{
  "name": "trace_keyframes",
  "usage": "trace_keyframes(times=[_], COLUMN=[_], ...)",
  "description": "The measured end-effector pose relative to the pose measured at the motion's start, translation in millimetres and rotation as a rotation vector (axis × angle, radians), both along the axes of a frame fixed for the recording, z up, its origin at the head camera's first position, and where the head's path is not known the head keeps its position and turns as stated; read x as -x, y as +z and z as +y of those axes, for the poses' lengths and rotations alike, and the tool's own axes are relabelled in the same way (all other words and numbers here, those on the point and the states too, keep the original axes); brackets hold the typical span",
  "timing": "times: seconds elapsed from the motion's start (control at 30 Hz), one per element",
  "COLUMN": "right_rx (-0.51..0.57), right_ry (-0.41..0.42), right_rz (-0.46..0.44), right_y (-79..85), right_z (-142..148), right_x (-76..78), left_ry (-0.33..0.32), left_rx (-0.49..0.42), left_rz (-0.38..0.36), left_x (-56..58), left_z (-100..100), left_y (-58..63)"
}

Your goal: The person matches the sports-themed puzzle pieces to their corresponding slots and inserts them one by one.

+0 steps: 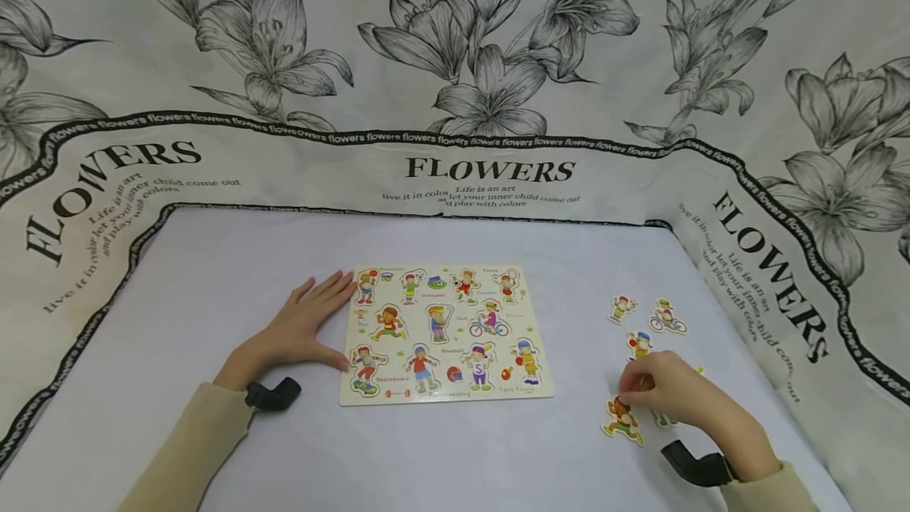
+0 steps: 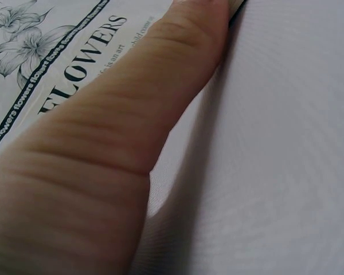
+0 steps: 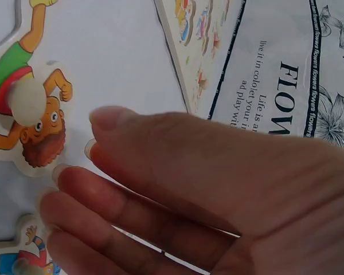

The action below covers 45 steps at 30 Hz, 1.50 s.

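A pale puzzle board with printed sports figures lies flat in mid-table. My left hand rests at its left side, fingers spread and fingertips on the edge; the left wrist view shows the thumb reaching to it. My right hand is over the loose pieces at the right, nothing between its loosely bent fingers. Closest to its fingertips is the runner puzzle piece, which has a round pale knob. In the right wrist view a gap shows between thumb and piece. This hand partly hides another piece.
Beyond the right hand lie a cyclist piece, a red-capped figure piece and a blue-capped figure piece. The white tabletop is bordered at the back and sides by a flower-printed cloth.
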State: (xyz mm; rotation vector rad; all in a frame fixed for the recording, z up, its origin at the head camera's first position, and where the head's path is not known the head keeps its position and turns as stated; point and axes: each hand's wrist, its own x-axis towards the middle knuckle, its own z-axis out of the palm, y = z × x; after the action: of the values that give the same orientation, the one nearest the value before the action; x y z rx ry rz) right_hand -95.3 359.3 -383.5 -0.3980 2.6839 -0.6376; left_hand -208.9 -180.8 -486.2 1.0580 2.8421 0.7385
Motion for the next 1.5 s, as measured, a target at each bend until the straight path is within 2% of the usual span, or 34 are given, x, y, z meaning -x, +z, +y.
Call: trace_keyframes(times=[0.17, 0.47, 0.8, 1.0, 1.23, 1.5], right_rx=[0.028, 0.046, 0.039, 0.068, 0.063, 0.073], right_ry=[-0.018, 0.004, -0.091, -0.082, -0.024, 0.02], right_rz=[-0.063, -0.049, -0.04, -0.046, -0.026, 0.027], right_y=[-10.9, -18.4, -20.3, -20.7, -17.1, -7.7], right_z=[-2, -8, -8, -8, -11, -22], right_x=[-5.0, -11.3, -16.4, -18.1, -12.4, 3.3], left_ry=[0.001, 0.011, 0.016, 0.014, 0.013, 0.009], left_rx=[-0.003, 0.003, 0.014, 0.008, 0.015, 0.008], left_rz=[-0.009, -0.018, -0.016, -0.02, -0.021, -0.027], left_x=[-0.4, -0.7, -0.5, -0.4, 0.0, 0.0], left_z=[1, 1, 2, 1, 1, 1], left_y=[0.7, 1.9, 2.4, 2.6, 1.6, 2.0])
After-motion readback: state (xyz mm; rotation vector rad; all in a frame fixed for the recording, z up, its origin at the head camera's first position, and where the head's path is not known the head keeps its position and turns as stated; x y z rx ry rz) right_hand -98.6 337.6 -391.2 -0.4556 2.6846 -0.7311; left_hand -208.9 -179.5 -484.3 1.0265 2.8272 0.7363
